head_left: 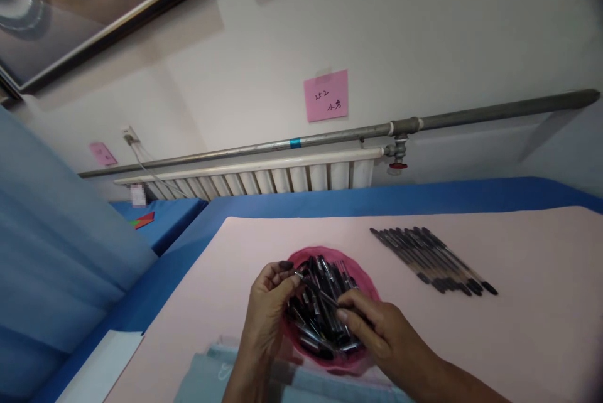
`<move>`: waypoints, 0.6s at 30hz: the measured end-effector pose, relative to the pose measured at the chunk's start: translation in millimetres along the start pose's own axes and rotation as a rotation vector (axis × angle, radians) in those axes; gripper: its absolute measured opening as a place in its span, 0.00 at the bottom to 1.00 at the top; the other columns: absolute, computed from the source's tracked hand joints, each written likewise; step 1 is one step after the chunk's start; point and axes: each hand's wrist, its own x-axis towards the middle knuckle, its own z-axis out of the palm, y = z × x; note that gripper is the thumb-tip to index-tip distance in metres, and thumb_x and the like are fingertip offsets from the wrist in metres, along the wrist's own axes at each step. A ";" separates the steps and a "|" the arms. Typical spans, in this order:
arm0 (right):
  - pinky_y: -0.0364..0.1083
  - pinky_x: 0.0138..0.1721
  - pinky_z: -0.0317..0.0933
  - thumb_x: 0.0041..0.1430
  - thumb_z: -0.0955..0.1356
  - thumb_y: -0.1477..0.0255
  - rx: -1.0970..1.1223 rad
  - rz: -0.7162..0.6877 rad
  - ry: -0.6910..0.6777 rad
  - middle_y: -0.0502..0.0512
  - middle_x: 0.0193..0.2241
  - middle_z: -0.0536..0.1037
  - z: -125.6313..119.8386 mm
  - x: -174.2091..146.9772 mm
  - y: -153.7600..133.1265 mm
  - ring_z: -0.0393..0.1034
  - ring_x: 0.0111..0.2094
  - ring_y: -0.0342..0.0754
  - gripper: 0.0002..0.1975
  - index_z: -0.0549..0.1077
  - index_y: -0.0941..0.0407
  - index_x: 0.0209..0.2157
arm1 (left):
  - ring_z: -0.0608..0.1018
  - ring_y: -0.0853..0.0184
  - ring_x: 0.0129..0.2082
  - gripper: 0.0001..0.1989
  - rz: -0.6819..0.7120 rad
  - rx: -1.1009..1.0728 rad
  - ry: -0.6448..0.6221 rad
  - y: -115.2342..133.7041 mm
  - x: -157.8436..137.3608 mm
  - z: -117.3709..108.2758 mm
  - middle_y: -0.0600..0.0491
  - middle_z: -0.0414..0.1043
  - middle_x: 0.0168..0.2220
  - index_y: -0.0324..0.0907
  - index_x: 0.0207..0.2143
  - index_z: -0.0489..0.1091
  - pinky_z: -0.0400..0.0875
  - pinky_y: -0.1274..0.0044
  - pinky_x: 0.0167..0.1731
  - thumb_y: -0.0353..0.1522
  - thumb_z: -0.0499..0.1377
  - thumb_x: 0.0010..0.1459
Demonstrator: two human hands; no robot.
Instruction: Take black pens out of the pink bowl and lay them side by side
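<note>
My right hand [377, 327] is closed around the rear part of a slim dark pen [325, 295], whose bare-looking tip points up and left. At that tip is my left hand [271, 296], thumb and fingers pinched together, with a small black piece that looks like a pen cap [285, 265] between the fingers. Whether the left thumb also touches the pen is hard to make out. Beneath both hands sits a round pink basket [367, 277] heaped with black pens and caps [325, 321]. To the right, several capped pens [428, 258] lie side by side in a slanted row.
A pale pink sheet [527, 309] covers the blue table [292, 205]. Folded light-blue cloth [202, 375] lies at the near edge, and white paper [103, 365] at the left. Behind stand a white radiator [277, 178] and a metal pipe [226, 155]; a blue curtain [61, 252] hangs left.
</note>
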 end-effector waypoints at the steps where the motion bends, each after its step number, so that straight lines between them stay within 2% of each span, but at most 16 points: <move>1: 0.44 0.25 0.57 0.61 0.59 0.64 -0.006 0.004 -0.002 0.48 0.21 0.68 -0.1 0.1 -0.2 0.63 0.23 0.45 0.10 0.66 0.53 0.30 | 0.74 0.73 0.25 0.17 -0.003 0.001 -0.001 0.1 -0.4 0.4 0.56 0.73 0.25 0.38 0.32 0.69 0.67 0.80 0.29 0.29 0.68 0.37; 8: 0.44 0.25 0.57 0.61 0.60 0.63 0.059 0.024 -0.038 0.47 0.21 0.67 -2.2 0.6 -2.6 0.62 0.23 0.45 0.11 0.66 0.53 0.29 | 0.74 0.73 0.24 0.15 -0.025 0.051 -0.044 2.3 -1.3 0.3 0.56 0.73 0.24 0.38 0.30 0.70 0.66 0.81 0.27 0.30 0.68 0.37; 14: 0.43 0.22 0.54 0.60 0.60 0.63 0.124 0.014 -0.021 0.45 0.17 0.62 -5.0 0.7 -3.3 0.57 0.20 0.43 0.12 0.66 0.53 0.26 | 0.74 0.73 0.24 0.14 -0.020 0.067 -0.076 2.9 -3.6 2.8 0.55 0.74 0.24 0.38 0.29 0.71 0.66 0.82 0.27 0.30 0.68 0.37; 18: 0.43 0.23 0.55 0.60 0.60 0.64 0.041 -0.019 -0.003 0.46 0.19 0.65 -2.5 0.7 0.4 0.60 0.21 0.44 0.10 0.66 0.53 0.28 | 0.74 0.74 0.24 0.16 -0.006 -0.028 -0.028 0.0 -5.1 8.2 0.56 0.74 0.25 0.39 0.31 0.70 0.67 0.82 0.28 0.30 0.69 0.36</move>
